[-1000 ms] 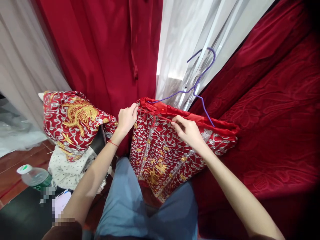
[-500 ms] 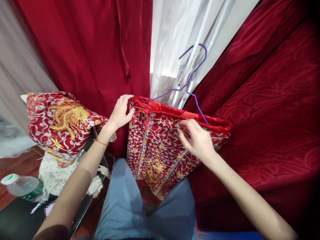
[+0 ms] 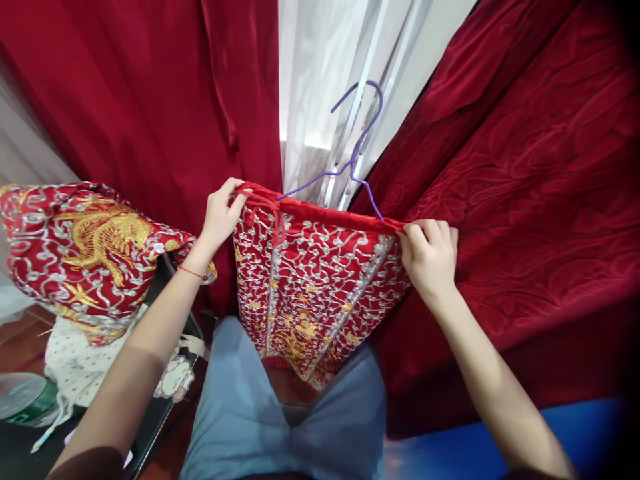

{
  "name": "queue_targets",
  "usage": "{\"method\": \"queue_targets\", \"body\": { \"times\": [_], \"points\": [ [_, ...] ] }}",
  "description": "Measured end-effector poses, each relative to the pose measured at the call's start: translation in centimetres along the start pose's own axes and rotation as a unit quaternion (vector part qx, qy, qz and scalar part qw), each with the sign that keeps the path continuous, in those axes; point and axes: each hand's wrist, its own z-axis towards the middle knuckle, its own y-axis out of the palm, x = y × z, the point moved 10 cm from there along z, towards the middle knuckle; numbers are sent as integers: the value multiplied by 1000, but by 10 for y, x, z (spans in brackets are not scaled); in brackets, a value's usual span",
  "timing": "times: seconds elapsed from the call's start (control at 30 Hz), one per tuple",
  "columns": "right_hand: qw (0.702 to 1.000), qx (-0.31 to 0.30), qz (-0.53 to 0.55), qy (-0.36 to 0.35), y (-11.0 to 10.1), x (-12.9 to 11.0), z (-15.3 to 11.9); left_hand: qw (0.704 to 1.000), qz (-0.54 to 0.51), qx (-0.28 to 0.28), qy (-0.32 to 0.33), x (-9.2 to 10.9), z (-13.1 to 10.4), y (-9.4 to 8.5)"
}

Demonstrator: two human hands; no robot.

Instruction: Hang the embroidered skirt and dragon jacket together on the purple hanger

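A red skirt (image 3: pixel 310 287) with silver and gold embroidery hangs in front of my knees, its plain red waistband stretched across the top. My left hand (image 3: pixel 223 208) pinches the waistband's left end, beside a tied red cord. At the right end, my right hand (image 3: pixel 431 255) is closed on the band, fingers curled over it. A purple hanger (image 3: pixel 353 163) rises out of the waistband with its hook upward; its lower part is hidden inside the skirt.
Red curtains (image 3: pixel 150 87) and a white sheer curtain (image 3: pixel 313 73) stand ahead. On the left, an embroidered red garment (image 3: pixel 95 253) lies over a dotted white cloth (image 3: pixel 75 360), near a plastic bottle (image 3: pixel 30 399) on a black surface.
My right hand has moved right from the skirt's front and closed on the waistband's end. The waistband is now pulled straighter. My left hand has closed on the left end.
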Motion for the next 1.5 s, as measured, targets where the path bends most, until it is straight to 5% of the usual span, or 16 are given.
{"method": "queue_targets", "body": {
  "times": [0.2, 0.37, 0.57, 0.67, 0.83, 0.97, 1.03, 1.13, 1.23, 1.37, 1.5],
  "points": [
    [997, 35, 13, 62, 0, 10, 20, 998, 27, 59, 24, 18, 1, -16],
    [995, -27, 62, 72, 26, 6, 16, 995, 81, -53, 1, 24, -7, 4],
    [988, 64, 96, 103, 11, -26, 6, 961, 167, -219, 29, 41, -37, 10],
    [988, 72, 108, 85, 20, -54, 1, 928, 307, -211, 16, 33, -69, -20],
    [983, 92, 116, 105, 35, -88, -6, 871, 474, -111, -63, 7, -100, -98],
    [982, 80, 171, 22, 34, -162, -1, 845, 501, -172, -69, 8, -87, -113],
    [974, 80, 199, -79, 24, -222, -1, 825, 516, -220, -69, 20, -75, -107],
    [926, 162, 208, -271, -10, -310, -17, 806, 531, -256, -56, 58, -61, -89],
    [889, 205, 205, -356, -32, -356, -29, 825, 493, -275, -22, 115, -61, -63],
    [910, 137, 236, -311, -43, -351, -17, 871, 389, -298, 21, 172, -69, -36],
    [937, 65, 264, -219, -59, -302, 6, 933, 166, -317, 38, 194, -67, -31]
  ]
}}
